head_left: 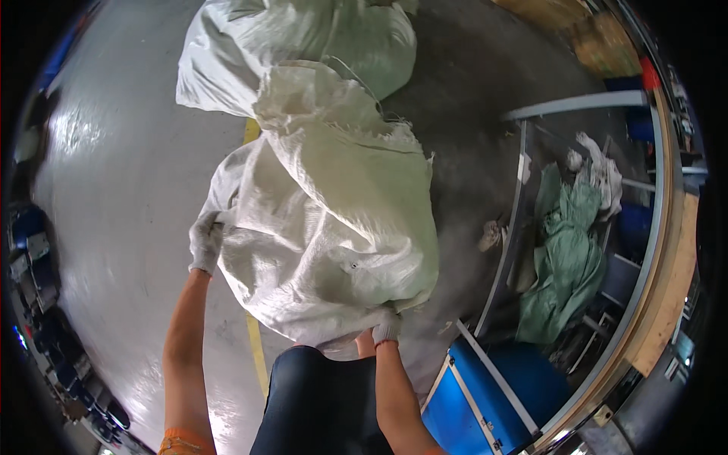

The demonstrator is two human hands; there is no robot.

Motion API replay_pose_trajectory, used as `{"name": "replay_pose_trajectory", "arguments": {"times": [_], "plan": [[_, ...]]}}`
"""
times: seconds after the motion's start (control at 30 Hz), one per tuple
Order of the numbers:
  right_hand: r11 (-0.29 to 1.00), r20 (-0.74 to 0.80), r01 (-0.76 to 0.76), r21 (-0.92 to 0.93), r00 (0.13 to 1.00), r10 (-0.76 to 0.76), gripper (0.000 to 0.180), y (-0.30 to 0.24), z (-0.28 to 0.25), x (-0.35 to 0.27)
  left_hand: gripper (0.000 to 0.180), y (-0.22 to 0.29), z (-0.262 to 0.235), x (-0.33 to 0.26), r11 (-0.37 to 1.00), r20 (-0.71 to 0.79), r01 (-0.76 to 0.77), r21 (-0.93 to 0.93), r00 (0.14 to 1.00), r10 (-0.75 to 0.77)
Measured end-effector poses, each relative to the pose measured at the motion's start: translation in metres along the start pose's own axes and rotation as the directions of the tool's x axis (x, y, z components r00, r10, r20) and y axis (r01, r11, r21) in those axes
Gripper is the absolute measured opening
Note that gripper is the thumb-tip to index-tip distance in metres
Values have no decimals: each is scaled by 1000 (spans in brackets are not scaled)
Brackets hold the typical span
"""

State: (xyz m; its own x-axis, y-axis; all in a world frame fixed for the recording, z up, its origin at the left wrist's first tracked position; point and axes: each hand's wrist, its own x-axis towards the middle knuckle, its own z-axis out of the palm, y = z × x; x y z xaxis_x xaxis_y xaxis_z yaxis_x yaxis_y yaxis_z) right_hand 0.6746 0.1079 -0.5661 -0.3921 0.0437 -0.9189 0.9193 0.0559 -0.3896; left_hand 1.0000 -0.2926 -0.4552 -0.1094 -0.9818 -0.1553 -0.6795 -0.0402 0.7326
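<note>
A large white woven sack (334,227) hangs in front of my legs, its cloth creased and its frayed edge at the far side. My left hand (205,241), in a pale knitted glove, is closed on the sack's left side. At the near right corner, my right hand (387,327), gloved the same way, grips the cloth; its fingertips are partly hidden. Directly beyond lies a second bulky white sack (296,38), overlapped by the far end of the first. What either sack contains is not visible.
On the right stands a metal-framed rack (518,227) with a green woven sack (572,258) inside. Near my right arm is a blue panelled box (470,402). A yellow line (256,353) runs along the grey floor (121,189). Cardboard boxes (603,45) stand at the far right.
</note>
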Motion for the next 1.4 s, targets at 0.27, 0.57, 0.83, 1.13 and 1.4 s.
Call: {"name": "replay_pose_trajectory", "arguments": {"times": [0.27,0.57,0.83,1.13,1.4], "plan": [[972,144,-78,221,988,47,47,-27,11,-64,20,38,-30,-24,953,34,264,-148,964,-262],[777,367,496,-388,856,-363,51,-123,-56,-251,28,185,-72,-117,916,85,281,-287,960,-268],[798,344,515,-312,845,-411,33,-292,-63,-453,34,299,-147,-204,824,40,237,-515,967,-253],[751,511,660,-21,653,-559,27,-359,-149,-512,37,390,-200,-232,648,57,41,-761,998,4],[217,428,976,1,196,-882,33,-391,-187,-682,37,513,-267,-226,552,10,-157,-819,958,287]]}}
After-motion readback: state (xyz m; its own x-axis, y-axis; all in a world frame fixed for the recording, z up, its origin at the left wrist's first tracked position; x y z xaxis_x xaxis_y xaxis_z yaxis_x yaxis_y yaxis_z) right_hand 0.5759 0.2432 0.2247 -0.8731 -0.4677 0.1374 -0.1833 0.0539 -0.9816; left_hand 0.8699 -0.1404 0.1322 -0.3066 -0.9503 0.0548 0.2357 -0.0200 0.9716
